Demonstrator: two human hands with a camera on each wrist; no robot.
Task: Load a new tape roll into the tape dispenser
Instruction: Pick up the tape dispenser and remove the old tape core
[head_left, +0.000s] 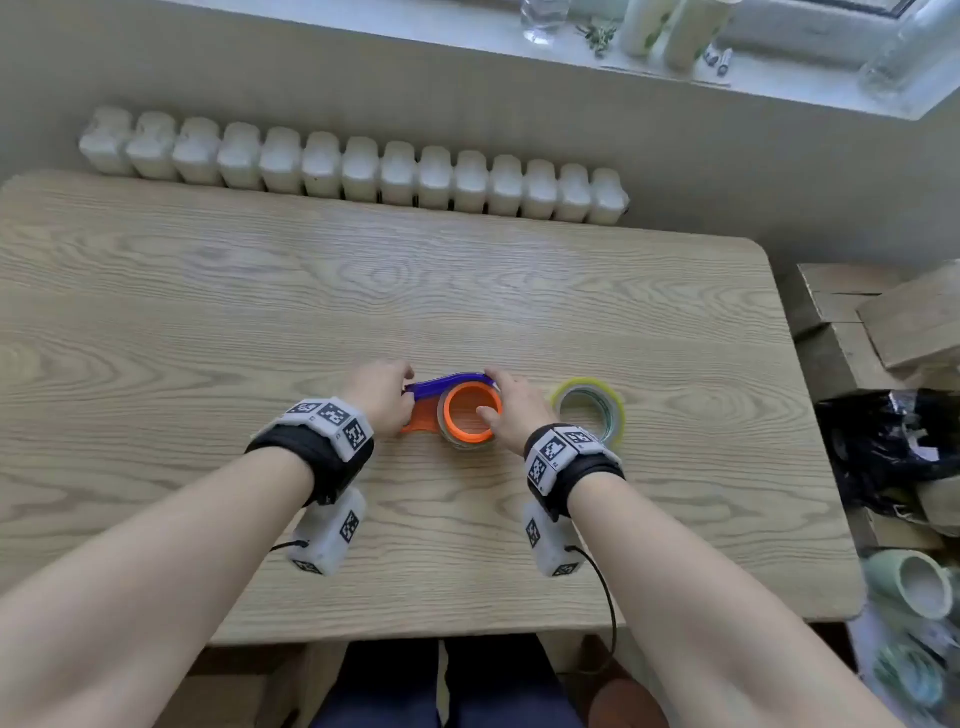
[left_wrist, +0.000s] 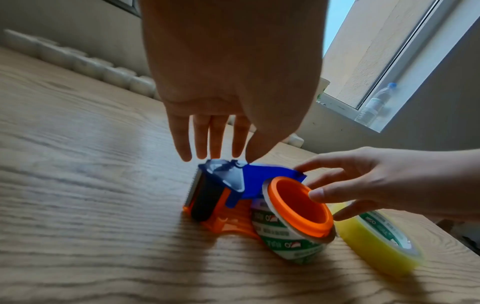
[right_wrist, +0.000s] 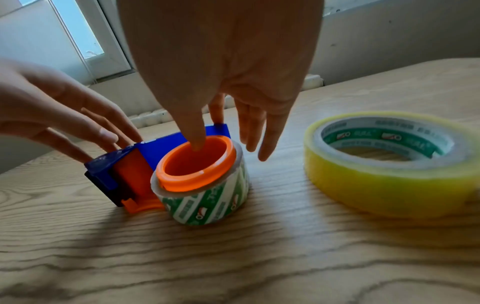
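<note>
The blue-and-orange plastic tape dispenser (head_left: 451, 410) lies at mid-frame on the light wooden table (head_left: 208, 322) — the yellowish ring-shaped tape roll (head_left: 588, 410) lies flat just right of it.

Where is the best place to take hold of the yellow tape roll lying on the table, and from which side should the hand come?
Probably from above. The yellow tape roll lies flat on the table, hole upward, so put the thumb in the hole and the fingers on the outer wall, pinching the ring. Its near-right side seems freest; the tape dispenser stands to its left.
</note>
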